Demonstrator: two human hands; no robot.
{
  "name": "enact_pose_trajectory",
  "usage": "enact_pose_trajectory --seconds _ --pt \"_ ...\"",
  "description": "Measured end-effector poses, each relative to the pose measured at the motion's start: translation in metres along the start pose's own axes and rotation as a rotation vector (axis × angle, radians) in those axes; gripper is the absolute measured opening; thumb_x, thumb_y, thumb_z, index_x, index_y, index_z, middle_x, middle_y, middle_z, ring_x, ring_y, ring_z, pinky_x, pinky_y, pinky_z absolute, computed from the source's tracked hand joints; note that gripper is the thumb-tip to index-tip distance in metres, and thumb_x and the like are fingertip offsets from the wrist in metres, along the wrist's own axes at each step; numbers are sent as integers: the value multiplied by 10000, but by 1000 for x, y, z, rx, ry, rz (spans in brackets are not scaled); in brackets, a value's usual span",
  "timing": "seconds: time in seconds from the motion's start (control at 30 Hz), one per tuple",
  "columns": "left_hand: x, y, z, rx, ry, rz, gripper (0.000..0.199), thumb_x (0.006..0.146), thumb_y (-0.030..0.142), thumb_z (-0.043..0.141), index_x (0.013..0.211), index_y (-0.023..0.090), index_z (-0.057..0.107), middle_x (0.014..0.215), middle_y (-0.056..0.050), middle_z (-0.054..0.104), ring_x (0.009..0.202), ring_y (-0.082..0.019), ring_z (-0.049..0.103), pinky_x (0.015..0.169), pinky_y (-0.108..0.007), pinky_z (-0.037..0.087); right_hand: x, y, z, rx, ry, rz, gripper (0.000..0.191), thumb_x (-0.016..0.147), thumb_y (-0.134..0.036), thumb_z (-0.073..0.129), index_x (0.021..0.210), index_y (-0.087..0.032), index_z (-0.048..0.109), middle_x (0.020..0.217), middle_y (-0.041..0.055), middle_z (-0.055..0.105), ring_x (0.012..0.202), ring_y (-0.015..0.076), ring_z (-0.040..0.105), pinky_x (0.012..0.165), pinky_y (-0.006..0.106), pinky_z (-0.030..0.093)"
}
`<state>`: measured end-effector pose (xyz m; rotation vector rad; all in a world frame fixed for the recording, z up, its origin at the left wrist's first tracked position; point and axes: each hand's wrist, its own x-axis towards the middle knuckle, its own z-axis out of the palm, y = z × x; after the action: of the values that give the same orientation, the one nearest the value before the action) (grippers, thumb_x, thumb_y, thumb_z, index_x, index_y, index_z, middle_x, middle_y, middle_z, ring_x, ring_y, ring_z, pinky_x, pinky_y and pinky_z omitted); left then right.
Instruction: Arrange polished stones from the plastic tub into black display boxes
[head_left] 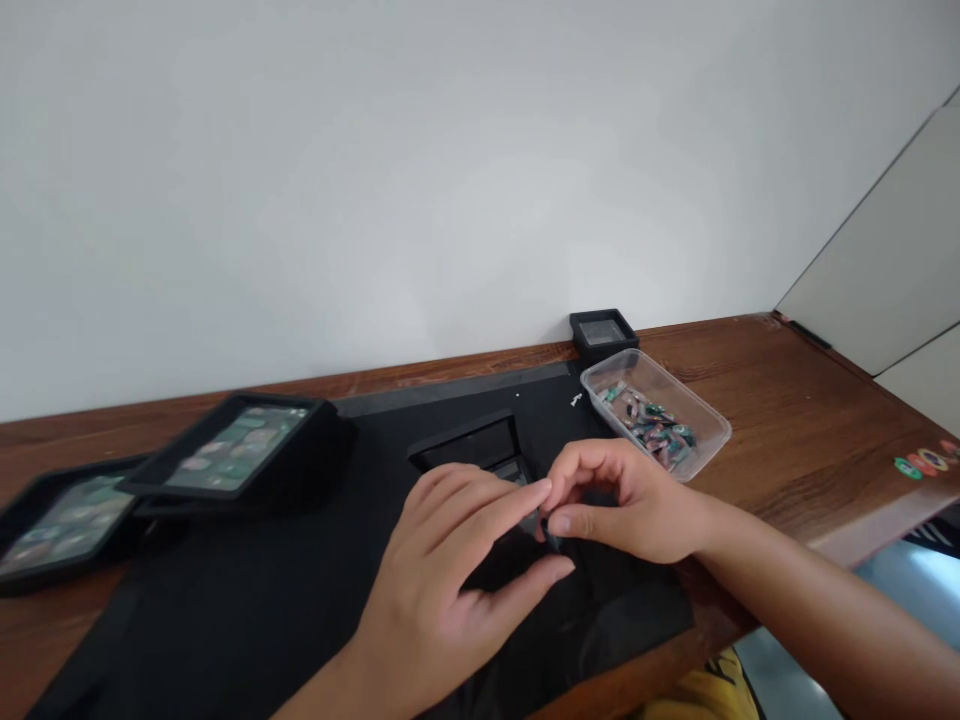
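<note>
My right hand pinches a small dark piece between thumb and fingertips; its exact kind is too small to make out. My left hand reaches in from below with fingers stretched out and thumb apart. Its index fingertip touches the fingers of the right hand, just above the dark piece. Behind both hands a black tray-like case with a raised rim lies on a black mat, and the left hand partly covers it.
A clear plastic tub of small shiny green and pink pieces stands right of the mat. Black framed boxes with clear tops lie left, far left and by the wall. Stickers dot the wooden table.
</note>
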<state>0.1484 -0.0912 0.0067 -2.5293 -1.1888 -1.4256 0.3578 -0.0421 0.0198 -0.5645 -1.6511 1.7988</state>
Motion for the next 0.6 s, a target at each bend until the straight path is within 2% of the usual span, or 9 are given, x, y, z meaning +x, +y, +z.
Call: enact_pose_trajectory --seconds 0.17,0.37,0.5,0.6 --pt "0 2 2 23 37 -7 257 983 416 722 1188 265 680 878 8 780 796 -183 736 938 -428 580 2 10 1 134 -15 41 275 899 -367 835 1007 -202 642 888 -2 746 814 103 714 809 270 571" --pt "4 3 -2 13 73 23 155 966 381 749 1064 272 697 840 28 765 775 -167 730 896 -400 600 4 15 1 224 -46 74 280 895 -346 843 1029 -192 652 853 -13 743 732 68 682 653 180 502" --pt "6 2 -4 11 79 35 148 975 378 740 1064 269 695 828 24 759 765 -167 723 862 -393 609 4 15 0 240 -45 79 282 887 -333 852 1041 -194 661 844 -27 743 700 51 659 626 158 473" --pt "6 1 -5 -7 99 21 156 964 346 756 1081 268 690 832 22 755 769 -172 720 822 -378 619 5 15 -2 182 4 80 285 895 -364 840 1040 -198 660 834 -21 749 684 58 656 610 166 470"
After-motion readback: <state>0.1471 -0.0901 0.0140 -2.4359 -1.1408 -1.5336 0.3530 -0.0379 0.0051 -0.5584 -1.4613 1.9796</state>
